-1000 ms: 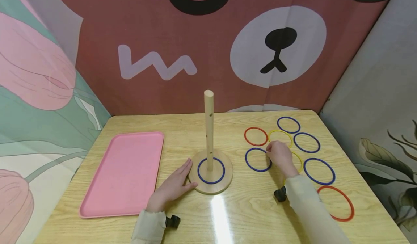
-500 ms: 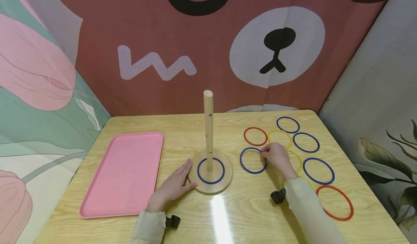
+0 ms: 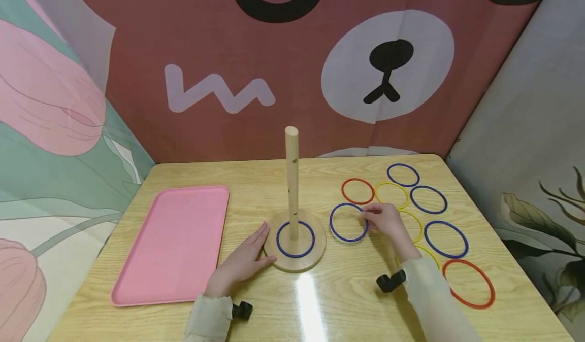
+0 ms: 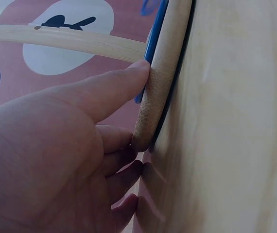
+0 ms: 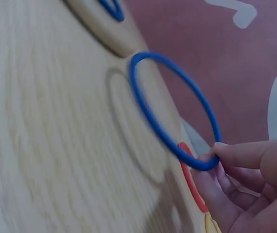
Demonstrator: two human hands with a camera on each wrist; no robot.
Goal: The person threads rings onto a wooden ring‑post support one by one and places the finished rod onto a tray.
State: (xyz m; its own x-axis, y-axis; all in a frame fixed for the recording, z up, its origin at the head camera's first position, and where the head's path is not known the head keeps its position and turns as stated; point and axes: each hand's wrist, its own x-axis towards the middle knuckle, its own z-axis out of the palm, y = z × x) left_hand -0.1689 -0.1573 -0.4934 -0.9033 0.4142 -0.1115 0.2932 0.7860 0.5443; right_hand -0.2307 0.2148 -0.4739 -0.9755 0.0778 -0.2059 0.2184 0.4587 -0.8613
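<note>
A wooden post [image 3: 292, 179] stands upright on a round wooden base [image 3: 295, 265] at mid-table. One blue ring [image 3: 277, 239] lies around the post on the base. Against the base's left rim rests my left hand [image 3: 244, 255], fingers extended; in the left wrist view the thumb touches the rim near the blue ring. My right hand [image 3: 387, 223] pinches another blue ring [image 5: 150, 120] by its right edge between thumb and fingers. That ring is raised and tilted, apart from the tabletop, with its shadow beneath, to the right of the base.
On the left lies a pink tray [image 3: 171, 250]. Several rings lie flat on the right: a red ring [image 3: 342, 191] behind the held one, blue rings, yellow rings partly hidden by my right hand, and another red ring [image 3: 494, 294] near the right edge. A patterned cloth [image 3: 219, 139] hangs behind the table.
The right hand has drawn the blue ring leftward toward the base and lifted it off the table. My left hand has stayed at the base.
</note>
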